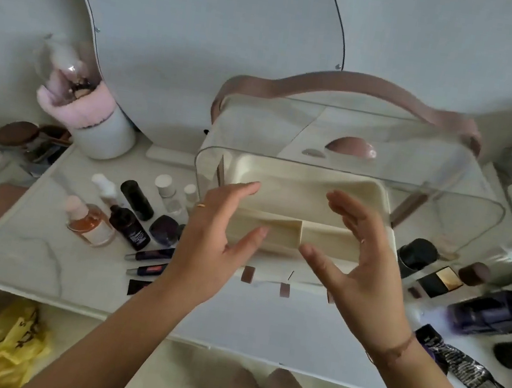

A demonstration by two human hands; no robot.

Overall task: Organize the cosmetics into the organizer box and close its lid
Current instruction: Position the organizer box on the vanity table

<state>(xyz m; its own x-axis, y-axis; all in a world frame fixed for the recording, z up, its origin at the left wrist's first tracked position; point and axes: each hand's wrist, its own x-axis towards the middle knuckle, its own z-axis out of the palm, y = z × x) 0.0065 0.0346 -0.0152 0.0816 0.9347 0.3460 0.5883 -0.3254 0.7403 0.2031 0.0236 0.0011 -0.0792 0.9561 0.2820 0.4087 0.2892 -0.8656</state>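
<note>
Organizer box (308, 231) is positioned at the middle of the white table (27, 244), with its clear lid (369, 150) raised and tilted back beneath a pink carry handle (345, 84). Cream compartments are visible inside; no cosmetics can be seen in them. Both hands are held above the front of the box, fingers spread, nothing gripped: left hand (219, 238) over the near-left compartment, right hand (360, 258) over the near-right one.

Cosmetics are grouped on both sides. To the left lie an amber bottle (92, 223), dark bottles (135, 198), small white-capped bottles (166, 188) and slim tubes (150, 254). To the right lie a dark jar (417, 256), a compact (440, 279) and a purple package (494, 313).

Hazards are judged as follows:
- Upright bottles on the left are packed closely; one may be toppled when a neighbour is reached for.
- Raised lid may drop if it is knocked by a wrist.
- Tall bottles stood upright may prevent lid closure.
- Purple package lies close to the table edge and may be swept off.
</note>
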